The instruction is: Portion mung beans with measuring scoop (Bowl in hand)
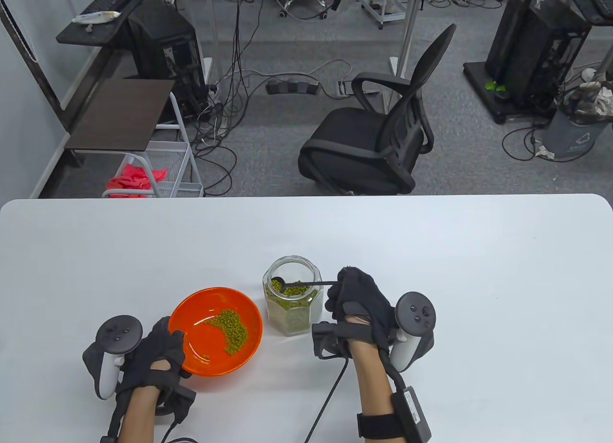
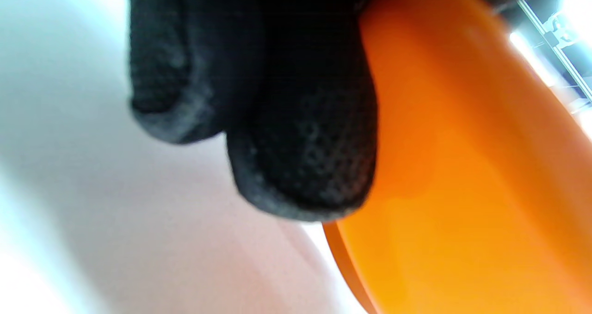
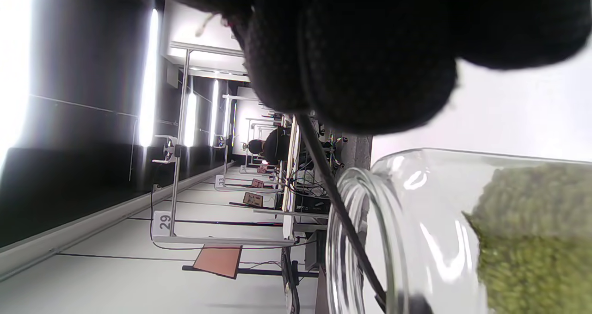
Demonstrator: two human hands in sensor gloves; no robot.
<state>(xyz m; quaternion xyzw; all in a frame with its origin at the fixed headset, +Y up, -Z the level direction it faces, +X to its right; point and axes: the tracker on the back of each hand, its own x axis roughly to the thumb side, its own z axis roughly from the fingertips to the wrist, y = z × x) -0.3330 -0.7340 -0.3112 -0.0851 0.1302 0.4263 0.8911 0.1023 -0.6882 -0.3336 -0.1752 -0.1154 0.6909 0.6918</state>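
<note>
An orange bowl point(image 1: 191, 313) with a heap of mung beans point(image 1: 230, 330) sits near the table's front edge. My left hand point(image 1: 160, 349) grips its near-left rim, thumb inside; in the left wrist view its fingers point(image 2: 296, 143) press the bowl's underside point(image 2: 462, 189). To the right stands a clear glass jar point(image 1: 293, 313) half full of green beans point(image 3: 532, 240). My right hand point(image 1: 357, 301) pinches the thin black handle of a measuring scoop point(image 1: 306, 284). The scoop's bowl, holding beans, sits inside the jar's mouth point(image 3: 351, 221).
The white table point(image 1: 431, 251) stretches wide behind and to both sides of the jar. A black office chair point(image 1: 378, 136) stands past the far edge, and cables lie on the floor beyond.
</note>
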